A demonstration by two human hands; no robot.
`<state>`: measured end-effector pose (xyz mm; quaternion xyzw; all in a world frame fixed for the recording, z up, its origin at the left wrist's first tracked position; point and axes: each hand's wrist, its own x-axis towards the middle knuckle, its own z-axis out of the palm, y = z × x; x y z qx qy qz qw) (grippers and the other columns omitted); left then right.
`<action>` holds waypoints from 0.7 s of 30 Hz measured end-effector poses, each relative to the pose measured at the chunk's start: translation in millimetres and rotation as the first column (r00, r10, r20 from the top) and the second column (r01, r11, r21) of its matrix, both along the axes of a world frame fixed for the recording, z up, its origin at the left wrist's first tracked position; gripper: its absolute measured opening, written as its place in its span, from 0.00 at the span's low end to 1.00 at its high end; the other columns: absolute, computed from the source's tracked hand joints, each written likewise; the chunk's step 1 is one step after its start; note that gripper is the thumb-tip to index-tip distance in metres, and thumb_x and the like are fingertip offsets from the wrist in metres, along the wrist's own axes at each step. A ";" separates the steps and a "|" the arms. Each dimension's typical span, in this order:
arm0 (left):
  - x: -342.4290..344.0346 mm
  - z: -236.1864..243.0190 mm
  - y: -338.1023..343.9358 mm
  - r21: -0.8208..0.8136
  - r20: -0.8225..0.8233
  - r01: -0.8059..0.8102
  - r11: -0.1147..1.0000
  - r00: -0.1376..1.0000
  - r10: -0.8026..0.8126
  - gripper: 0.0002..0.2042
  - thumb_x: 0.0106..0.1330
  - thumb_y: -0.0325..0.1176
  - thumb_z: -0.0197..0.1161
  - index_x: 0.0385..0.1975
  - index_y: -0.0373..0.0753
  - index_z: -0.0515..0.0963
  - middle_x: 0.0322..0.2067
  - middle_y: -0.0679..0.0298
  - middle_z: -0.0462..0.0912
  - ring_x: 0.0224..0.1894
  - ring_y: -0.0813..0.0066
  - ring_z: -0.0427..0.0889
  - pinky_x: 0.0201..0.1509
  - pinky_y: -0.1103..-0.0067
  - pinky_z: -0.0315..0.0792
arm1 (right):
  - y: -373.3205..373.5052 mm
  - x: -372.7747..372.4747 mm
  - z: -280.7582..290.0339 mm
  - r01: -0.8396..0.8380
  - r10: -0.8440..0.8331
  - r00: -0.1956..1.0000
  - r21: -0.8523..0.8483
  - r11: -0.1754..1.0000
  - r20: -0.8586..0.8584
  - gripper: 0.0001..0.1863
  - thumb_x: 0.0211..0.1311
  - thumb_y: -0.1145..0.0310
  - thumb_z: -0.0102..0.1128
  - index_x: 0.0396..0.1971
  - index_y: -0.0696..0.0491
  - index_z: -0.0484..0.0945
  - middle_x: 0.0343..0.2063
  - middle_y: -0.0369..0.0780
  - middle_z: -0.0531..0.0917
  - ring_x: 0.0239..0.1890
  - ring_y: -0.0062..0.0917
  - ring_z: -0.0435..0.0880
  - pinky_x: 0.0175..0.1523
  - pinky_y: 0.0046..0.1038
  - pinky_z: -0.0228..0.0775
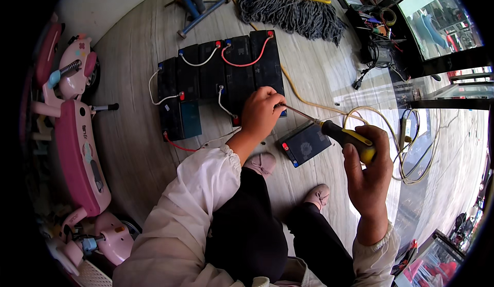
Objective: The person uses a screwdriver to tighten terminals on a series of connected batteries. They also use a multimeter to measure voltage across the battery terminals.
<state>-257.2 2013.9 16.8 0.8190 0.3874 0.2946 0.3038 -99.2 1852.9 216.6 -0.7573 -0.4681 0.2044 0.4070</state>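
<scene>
A screwdriver (337,132) with a black and yellow handle is gripped in my right hand (368,186), its shaft slanting up and left. My left hand (260,113) has its fingers pinched together at the screwdriver's tip, over the near right corner of a group of black batteries (241,73). What those fingertips hold is hidden. White wires (201,63) and a red wire (248,64) link terminals across the batteries. One separate black battery (309,147), with a red and a blue terminal, lies on the floor just below the screwdriver shaft.
A pink scooter-like vehicle (82,155) stands at the left. At the far side are a mop (293,14) and a blue metal stand (198,16). A yellowish cable (293,89) runs to coils and a power strip (405,131) on the right. My feet are below the batteries.
</scene>
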 end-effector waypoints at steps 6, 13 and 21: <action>1.8 1.3 -2.4 -0.126 -0.052 -0.033 0.991 0.998 0.026 0.07 0.57 0.26 0.72 0.35 0.40 0.83 0.37 0.62 0.84 0.42 0.59 0.83 0.48 0.69 0.76 | -4.9 0.2 -7.2 0.040 -0.044 0.997 -0.065 0.997 -0.058 0.18 0.63 0.78 0.66 0.52 0.59 0.73 0.39 0.46 0.83 0.42 0.30 0.85 0.50 0.28 0.76; 1.4 -8.2 -1.7 -0.172 0.018 -0.011 0.985 1.000 0.014 0.06 0.59 0.26 0.70 0.35 0.39 0.81 0.34 0.61 0.82 0.41 0.57 0.82 0.45 0.66 0.76 | -7.1 -3.2 -11.2 0.043 -0.047 0.997 -0.085 0.995 -0.056 0.19 0.63 0.79 0.66 0.52 0.59 0.72 0.41 0.46 0.83 0.43 0.30 0.85 0.51 0.28 0.76; 4.8 -4.7 -4.6 -0.287 0.006 -0.034 0.957 0.999 0.037 0.09 0.59 0.23 0.69 0.40 0.36 0.82 0.39 0.56 0.85 0.40 0.61 0.86 0.43 0.72 0.79 | -9.2 -6.3 -10.0 -0.014 0.017 0.997 -0.041 0.999 0.075 0.20 0.61 0.80 0.68 0.51 0.58 0.73 0.39 0.46 0.83 0.41 0.31 0.86 0.49 0.29 0.78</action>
